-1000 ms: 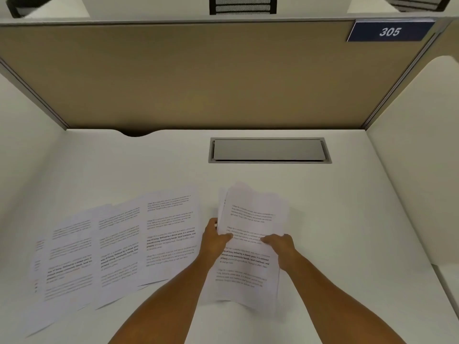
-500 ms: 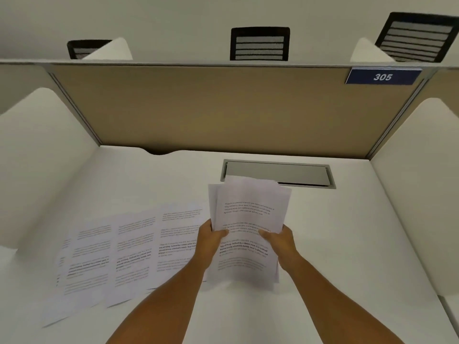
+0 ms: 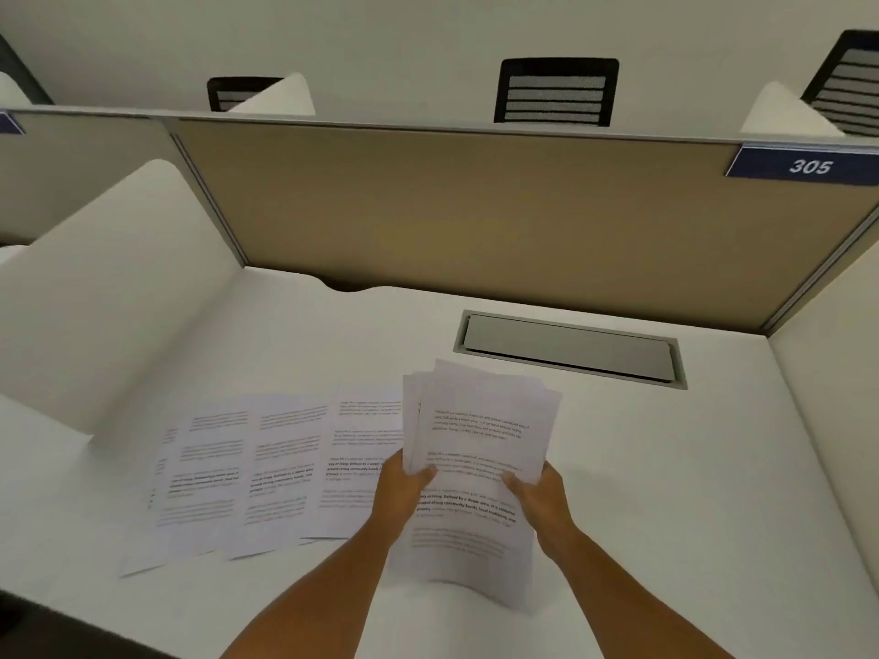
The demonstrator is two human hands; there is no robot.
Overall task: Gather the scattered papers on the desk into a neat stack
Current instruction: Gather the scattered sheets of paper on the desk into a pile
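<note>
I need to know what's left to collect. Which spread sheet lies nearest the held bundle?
The rightmost spread sheet: its right edge tucks behind the held bundle.

Three chair backs, two hands, one sign

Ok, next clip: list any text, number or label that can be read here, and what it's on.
"305": white digits on the blue plate at the partition's top right corner.
Held sheets, in both hands: printed paragraphs, too blurred to read.
Sheets fanned on the desk: printed paragraphs, too blurred to read.
Nothing else carries text.
</note>
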